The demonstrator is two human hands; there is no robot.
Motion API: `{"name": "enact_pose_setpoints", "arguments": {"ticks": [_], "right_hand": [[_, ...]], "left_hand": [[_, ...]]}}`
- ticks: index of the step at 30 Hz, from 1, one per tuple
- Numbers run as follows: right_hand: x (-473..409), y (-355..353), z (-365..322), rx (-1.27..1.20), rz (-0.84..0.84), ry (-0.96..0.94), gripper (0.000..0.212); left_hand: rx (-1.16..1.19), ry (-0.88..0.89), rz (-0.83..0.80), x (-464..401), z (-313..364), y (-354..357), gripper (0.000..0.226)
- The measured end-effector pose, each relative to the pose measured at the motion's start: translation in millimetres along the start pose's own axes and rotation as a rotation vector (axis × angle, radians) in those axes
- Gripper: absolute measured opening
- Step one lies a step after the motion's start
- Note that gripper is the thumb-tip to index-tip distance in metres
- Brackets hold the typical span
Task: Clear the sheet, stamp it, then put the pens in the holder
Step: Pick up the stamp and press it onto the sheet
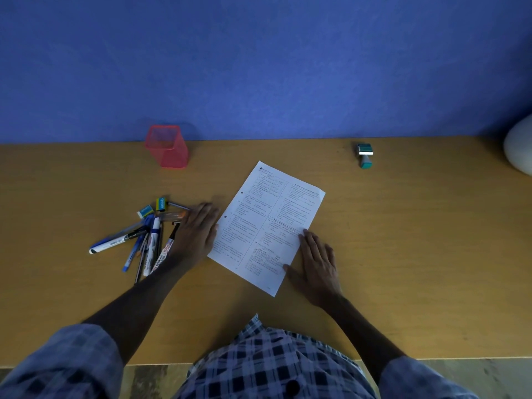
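A printed white sheet (266, 226) lies tilted on the wooden desk (403, 240). My left hand (195, 237) rests flat just left of the sheet, fingers spread, its side against a heap of several pens and markers (144, 243). Two small erasers (154, 207) lie at the top of that heap. My right hand (315, 263) lies flat on the sheet's lower right edge, holding nothing. A pink mesh pen holder (167, 146) stands at the back left by the wall. A teal stamp (365, 155) lies on its side at the back right.
A blue wall (259, 67) rises behind the desk. A white rounded object (519, 145) sits at the far right edge. The desk's front edge (161, 363) runs just in front of my checked shirt.
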State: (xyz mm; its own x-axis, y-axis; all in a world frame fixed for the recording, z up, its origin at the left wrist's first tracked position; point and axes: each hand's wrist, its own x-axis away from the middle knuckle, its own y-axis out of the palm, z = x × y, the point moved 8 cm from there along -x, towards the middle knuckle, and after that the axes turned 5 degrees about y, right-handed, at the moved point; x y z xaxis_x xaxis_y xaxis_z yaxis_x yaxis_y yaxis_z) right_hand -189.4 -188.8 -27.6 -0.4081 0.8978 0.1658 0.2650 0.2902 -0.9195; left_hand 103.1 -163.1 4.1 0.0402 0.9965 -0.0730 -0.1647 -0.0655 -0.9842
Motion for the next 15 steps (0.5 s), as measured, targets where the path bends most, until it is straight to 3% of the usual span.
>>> {"name": "enact_pose_setpoints", "arguments": {"ticks": [7,15], "right_hand": [[-2,-12,-4,-0.178,0.041,0.045,0.084],[-12,-8,-9,-0.012,0.068,0.123,0.086]], "left_hand": [[0.11,0.051,-0.093,-9,23,7,0.056],[0.125,0.133,-0.203,-22,24,12,0.065]]}}
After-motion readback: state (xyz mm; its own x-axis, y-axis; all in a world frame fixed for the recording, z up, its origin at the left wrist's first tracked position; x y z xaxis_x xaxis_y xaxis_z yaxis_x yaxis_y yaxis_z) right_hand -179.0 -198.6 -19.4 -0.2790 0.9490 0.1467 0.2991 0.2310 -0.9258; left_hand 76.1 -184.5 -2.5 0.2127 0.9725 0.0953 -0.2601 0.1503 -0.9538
